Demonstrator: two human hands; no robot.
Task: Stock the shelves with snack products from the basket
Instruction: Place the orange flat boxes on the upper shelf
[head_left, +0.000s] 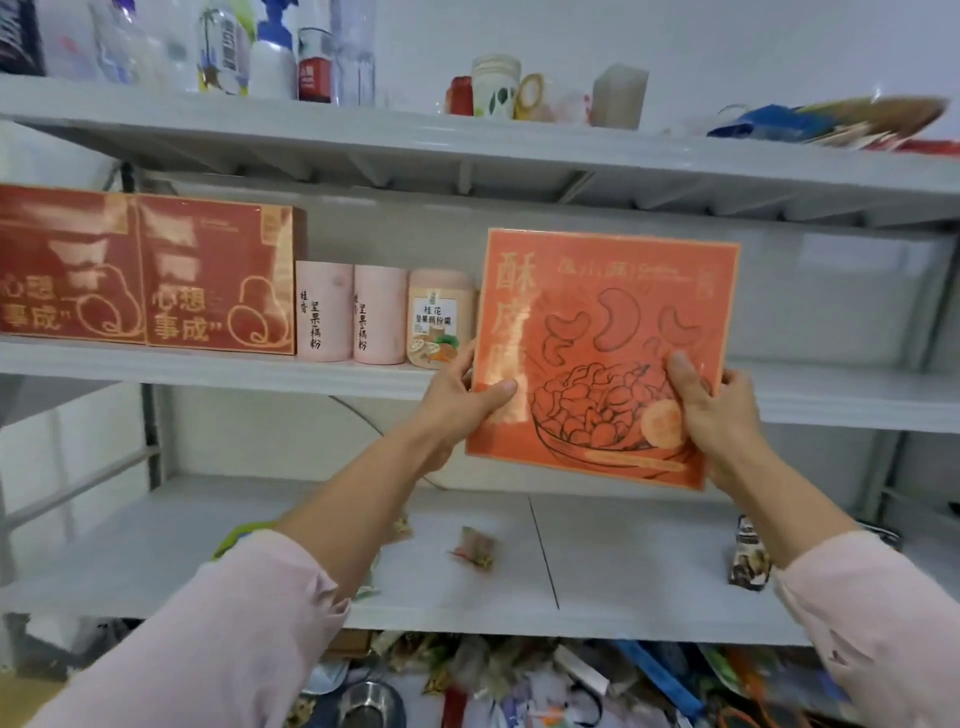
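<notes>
A flat, square orange box (602, 358) is held upright, slightly tilted, in front of the middle shelf (208, 366), to the right of the goods already set there. Its lower edge hangs below the shelf's front edge. The face is printed with a thin gold border, outline drawings of cashew nuts and a bowl heaped with nuts; large pale characters run down the left side, of which the topmost, "酥", is legible. The smaller print along the top is blurred.

The left hand (457, 400) grasps the box's left edge, thumb laid on the front and fingers behind. The right hand (722, 415) grasps the lower right edge in the same way. Pale pink sleeves are worn on both arms.

On the middle shelf, from the left, two dark red boxes (218, 275) marked "心想事成" are stood side by side, followed by two pink canisters (323, 318) lettered vertically "坚果藕粉" and a pink jar (440, 319) labelled "桂花 坚果藕粉羹". The jar is partly covered by the orange box; contact cannot be judged.

Bottles (223, 47), a paper cup (496, 85), a tape roll (530, 96) and bags (831, 122) are carried on the upper shelf. A small wrapped sweet (475, 551) and a dark packet (750, 558) lie well apart on the lower shelf (156, 545). Beneath it, a loose heap of packets (519, 675) is seen.
</notes>
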